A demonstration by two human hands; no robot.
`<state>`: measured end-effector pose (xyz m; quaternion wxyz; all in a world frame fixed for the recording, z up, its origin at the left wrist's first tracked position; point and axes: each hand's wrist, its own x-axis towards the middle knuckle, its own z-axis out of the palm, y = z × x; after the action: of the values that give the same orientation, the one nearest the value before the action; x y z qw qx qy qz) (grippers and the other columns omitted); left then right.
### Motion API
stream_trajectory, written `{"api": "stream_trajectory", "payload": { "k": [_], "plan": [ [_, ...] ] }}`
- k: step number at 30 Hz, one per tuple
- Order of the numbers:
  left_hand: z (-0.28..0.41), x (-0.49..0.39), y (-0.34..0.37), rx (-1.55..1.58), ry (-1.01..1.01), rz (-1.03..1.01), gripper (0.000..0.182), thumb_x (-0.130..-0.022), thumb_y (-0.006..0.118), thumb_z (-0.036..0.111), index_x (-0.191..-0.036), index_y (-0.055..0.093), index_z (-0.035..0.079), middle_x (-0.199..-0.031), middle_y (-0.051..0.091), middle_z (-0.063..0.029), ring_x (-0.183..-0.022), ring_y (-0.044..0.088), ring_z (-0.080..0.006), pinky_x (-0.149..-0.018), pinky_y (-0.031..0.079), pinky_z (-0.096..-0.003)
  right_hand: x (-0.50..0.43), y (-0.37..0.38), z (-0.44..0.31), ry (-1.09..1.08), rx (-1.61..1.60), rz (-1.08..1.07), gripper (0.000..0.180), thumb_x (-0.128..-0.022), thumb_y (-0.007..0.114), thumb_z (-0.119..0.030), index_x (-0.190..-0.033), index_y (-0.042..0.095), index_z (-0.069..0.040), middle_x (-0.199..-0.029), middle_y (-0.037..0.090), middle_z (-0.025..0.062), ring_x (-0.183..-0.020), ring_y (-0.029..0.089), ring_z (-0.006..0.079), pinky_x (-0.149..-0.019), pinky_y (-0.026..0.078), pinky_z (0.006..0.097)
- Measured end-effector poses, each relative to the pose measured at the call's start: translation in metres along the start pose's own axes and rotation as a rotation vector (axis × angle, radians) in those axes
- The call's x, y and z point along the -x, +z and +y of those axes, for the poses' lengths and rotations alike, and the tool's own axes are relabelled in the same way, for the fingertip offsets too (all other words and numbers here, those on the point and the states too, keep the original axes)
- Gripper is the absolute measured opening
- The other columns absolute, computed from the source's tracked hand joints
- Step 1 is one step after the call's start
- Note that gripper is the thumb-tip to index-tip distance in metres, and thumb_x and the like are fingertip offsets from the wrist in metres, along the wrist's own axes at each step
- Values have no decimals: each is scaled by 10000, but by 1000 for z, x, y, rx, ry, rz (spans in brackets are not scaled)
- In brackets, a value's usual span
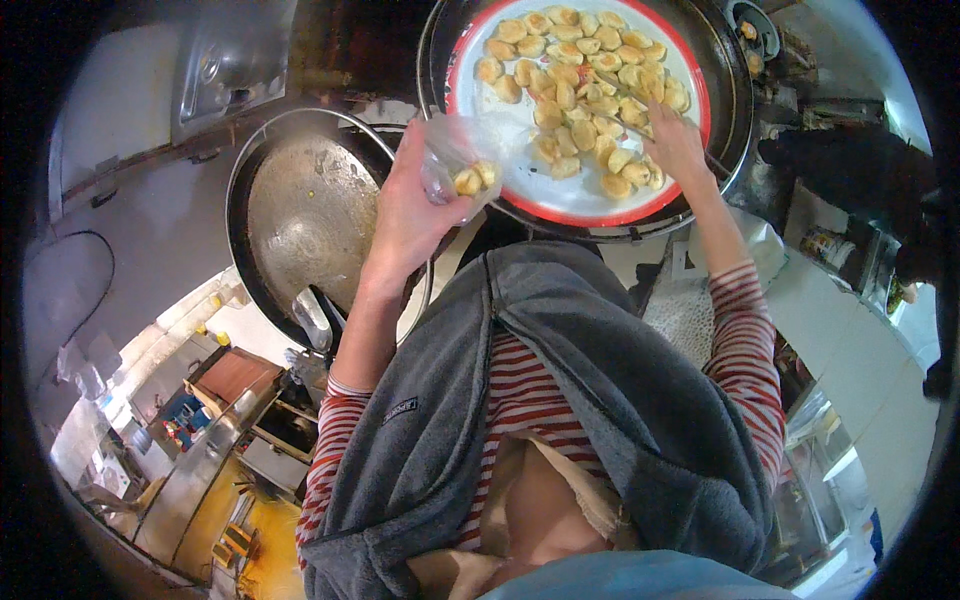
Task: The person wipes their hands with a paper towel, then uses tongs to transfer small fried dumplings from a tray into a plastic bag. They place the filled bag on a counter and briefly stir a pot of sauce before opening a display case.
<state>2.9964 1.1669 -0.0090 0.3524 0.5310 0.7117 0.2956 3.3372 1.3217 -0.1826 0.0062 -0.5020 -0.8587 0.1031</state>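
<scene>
My left hand (pixel 409 214) grips a clear plastic bag (pixel 442 154), tilted at the near left rim of a large white enamel tray (pixel 517 184) with a red edge. Inside the bag lie a few small golden buns (pixel 472 178), perhaps fried. My right hand (pixel 675 142) holds a pair of chopsticks (pixel 626 124), their tips reaching among the buns on the tray. Many of these browned buns (pixel 585 135) are spread and partly heaped across the tray, some hidden under others. The tray rests on a wide dark round pan (pixel 727 75).
At left stands a large flat pan (pixel 307 202) with a metal scoop or spatula (pixel 313 319) at its near edge. A metal sink (pixel 229 71) is at upper left. A small bowl (pixel 754 30) sits beyond the tray. Behind at left is a wooden-topped box (pixel 236 379).
</scene>
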Motion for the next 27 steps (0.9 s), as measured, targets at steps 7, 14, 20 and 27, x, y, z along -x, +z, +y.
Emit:
{"api": "stream_trajectory", "payload": {
  "k": [7, 14, 20, 27],
  "plan": [
    [-5, 0, 6, 59, -179, -99, 943, -688, 770, 78, -1460, 256, -90, -1445, 423, -243, -1239, 518, -251, -933, 491, -318, -12, 1, 18, 77, -311, -101, 482, -836, 674, -216, -1255, 578, 1, -990, 684, 218, -908, 680, 321, -811, 520, 416],
    [25, -13, 33, 153, -60, -115, 938, -679, 785, 59, -1468, 286, -33, -1384, 479, -185, -1135, 562, -208, -861, 521, -308, 60, -58, -30, -144, -840, 22, 576, -810, 744, -222, -1295, 549, 21, -1097, 675, 203, -980, 666, 251, -872, 501, 321],
    [39, 1, 31, 108, -146, -153, 961, -681, 780, 27, -1488, 261, -25, -1378, 485, -183, -1143, 554, -196, -862, 515, -297, 116, -18, 21, 94, -243, -87, 508, -790, 702, -158, -1248, 549, 1, -899, 656, 176, -797, 661, 313, -719, 520, 397],
    [11, 7, 55, 102, -79, -226, 1015, -684, 824, 177, -1451, 232, -127, -1406, 452, -262, -1206, 528, -234, -968, 456, -296, 153, -3, 37, 504, -1272, -245, 226, -875, 654, -169, -986, 661, 28, -841, 677, 126, -763, 656, 234, -685, 512, 343]
  ]
}}
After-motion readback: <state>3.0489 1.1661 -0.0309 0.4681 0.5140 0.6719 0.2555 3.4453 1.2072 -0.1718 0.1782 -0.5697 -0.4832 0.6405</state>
